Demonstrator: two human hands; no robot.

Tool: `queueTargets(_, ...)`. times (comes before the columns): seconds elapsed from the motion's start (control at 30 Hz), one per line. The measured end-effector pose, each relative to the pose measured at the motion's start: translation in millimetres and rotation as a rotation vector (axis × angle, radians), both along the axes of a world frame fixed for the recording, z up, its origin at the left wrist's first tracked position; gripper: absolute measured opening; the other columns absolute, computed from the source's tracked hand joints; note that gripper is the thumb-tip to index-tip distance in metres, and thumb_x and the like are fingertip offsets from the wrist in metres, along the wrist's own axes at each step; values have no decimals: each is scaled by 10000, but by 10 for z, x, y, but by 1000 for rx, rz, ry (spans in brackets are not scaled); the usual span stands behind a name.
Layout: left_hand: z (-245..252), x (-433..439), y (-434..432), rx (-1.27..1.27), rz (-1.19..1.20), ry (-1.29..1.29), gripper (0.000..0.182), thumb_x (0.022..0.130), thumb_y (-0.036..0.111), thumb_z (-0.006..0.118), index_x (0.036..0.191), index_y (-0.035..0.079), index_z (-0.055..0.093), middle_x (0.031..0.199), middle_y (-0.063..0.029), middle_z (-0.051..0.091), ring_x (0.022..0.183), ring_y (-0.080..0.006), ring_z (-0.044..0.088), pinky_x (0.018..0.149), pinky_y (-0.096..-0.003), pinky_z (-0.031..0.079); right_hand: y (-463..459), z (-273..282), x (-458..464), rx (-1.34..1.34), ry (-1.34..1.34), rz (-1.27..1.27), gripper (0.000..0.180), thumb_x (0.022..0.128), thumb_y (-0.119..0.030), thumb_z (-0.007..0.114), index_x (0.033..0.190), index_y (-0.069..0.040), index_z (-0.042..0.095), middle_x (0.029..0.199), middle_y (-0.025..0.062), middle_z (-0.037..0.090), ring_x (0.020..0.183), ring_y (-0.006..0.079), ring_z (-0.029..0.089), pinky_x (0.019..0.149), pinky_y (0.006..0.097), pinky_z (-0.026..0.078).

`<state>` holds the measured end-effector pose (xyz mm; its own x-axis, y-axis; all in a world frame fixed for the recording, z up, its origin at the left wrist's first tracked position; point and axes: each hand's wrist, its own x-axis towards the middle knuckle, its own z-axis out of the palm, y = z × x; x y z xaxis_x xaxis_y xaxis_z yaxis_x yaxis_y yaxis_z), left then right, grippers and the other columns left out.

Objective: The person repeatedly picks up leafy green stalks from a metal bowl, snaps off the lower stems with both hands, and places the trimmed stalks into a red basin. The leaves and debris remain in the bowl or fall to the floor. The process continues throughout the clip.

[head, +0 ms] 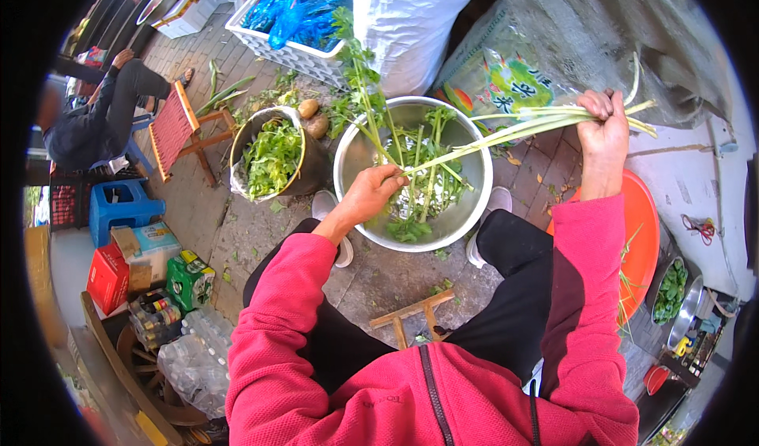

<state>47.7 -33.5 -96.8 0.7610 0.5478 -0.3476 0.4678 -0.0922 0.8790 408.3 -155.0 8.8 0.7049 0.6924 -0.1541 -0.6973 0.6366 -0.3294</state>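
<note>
My right hand [606, 117] is closed around the pale stalk ends of a bunch of leafy green stems [522, 127], which look like celery or a similar herb. Over the left side of a wide metal basin [413, 247], my left hand [372, 190] pinches the bunch where the stems split, and leafy tops rise beyond the fingers. Inside the basin lie more leafy stems [439, 179] and small white bits. A lined bucket [235, 160] of green leaves [273, 158] stands left of the basin.
Potatoes [316, 127] lie beside the bucket. Behind the basin are a white sack [412, 31] and a white crate [284, 54] of blue bags. An orange-red basin [643, 232] is at right. A wooden folding stool [184, 126] and a seated person [89, 126] are at left.
</note>
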Motion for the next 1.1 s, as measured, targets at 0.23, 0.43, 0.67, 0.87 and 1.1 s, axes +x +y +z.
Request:
queueTargets(0.23, 55, -75, -3, 653, 42, 94, 139, 817, 96, 496, 842, 15, 607, 750, -189, 623, 678, -382, 611, 630, -467, 466, 151, -38, -136, -24, -56, 31, 221, 982, -232, 457, 848, -63, 411, 580, -34, 245, 519, 100, 266, 512, 267, 292)
queueTargets(0.43, 60, -223, 48, 946, -18, 269, 175, 813, 112, 540, 966, 59, 605, 767, -160, 637, 616, -345, 623, 540, -464, 484, 269, -2, -298, -18, -134, 74, 222, 979, -228, 468, 828, -73, 420, 598, -31, 255, 527, 100, 263, 516, 264, 298)
queueTargets(0.67, 302, -404, 250, 945, 158, 81, 159, 828, 83, 522, 963, 60, 603, 812, -147, 643, 679, -334, 631, 568, -407, 499, 310, -10, -338, -61, -179, 40, 223, 981, -230, 473, 832, -69, 433, 607, -27, 267, 533, 102, 266, 520, 259, 301)
queueTargets(0.87, 384, -380, 310, 401, 462, -66, 177, 872, 78, 444, 840, -5, 597, 595, -92, 590, 535, -171, 537, 510, -310, 420, 381, -29, -411, -79, -172, 43, 213, 983, -226, 467, 840, -70, 438, 598, -30, 273, 523, 99, 265, 508, 258, 291)
queueTargets(1.1, 216, -508, 433, 390, 492, -122, 247, 863, 110, 426, 880, -24, 633, 672, -83, 644, 590, -148, 567, 560, -284, 453, 466, -70, -475, -94, -151, 60, 218, 983, -232, 464, 836, -73, 435, 594, -28, 266, 524, 104, 278, 510, 257, 295)
